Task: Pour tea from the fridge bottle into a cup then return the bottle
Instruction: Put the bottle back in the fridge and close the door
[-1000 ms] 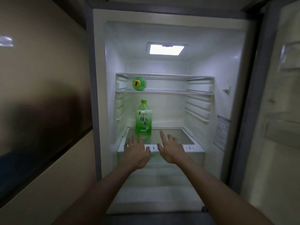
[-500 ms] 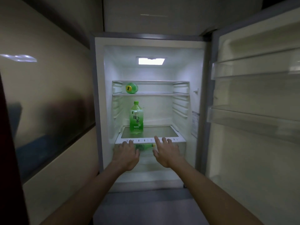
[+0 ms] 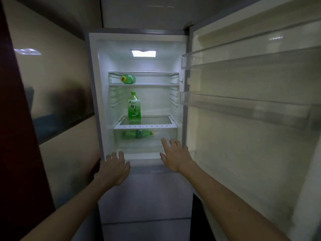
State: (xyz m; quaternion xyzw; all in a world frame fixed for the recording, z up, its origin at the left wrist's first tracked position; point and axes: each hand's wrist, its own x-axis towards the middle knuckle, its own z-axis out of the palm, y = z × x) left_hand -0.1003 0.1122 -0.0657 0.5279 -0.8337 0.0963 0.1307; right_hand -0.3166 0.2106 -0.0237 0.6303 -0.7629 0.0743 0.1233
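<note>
A green tea bottle [image 3: 134, 107] with a green cap stands upright on the glass shelf [image 3: 156, 126] inside the open fridge [image 3: 93, 84]. My left hand [image 3: 114, 168] hovers below the fridge opening at its lower left, fingers spread, holding nothing. My right hand [image 3: 175, 154] is stretched out at the lower right of the opening, fingers apart and empty. Both hands are well below and in front of the bottle, apart from it. No cup is in view.
A second green bottle [image 3: 128, 79] lies on its side on the upper shelf; a third bottle [image 3: 139, 134] lies in the clear drawer under the glass shelf. The fridge door [image 3: 251, 127] stands open at right with bare door racks. A glossy wall panel [image 3: 52, 87] runs along the left.
The view has pulled back from the fridge. Both hands have drawn away from the shelf edge and dropped lower; the bottle stays upright on the shelf.
</note>
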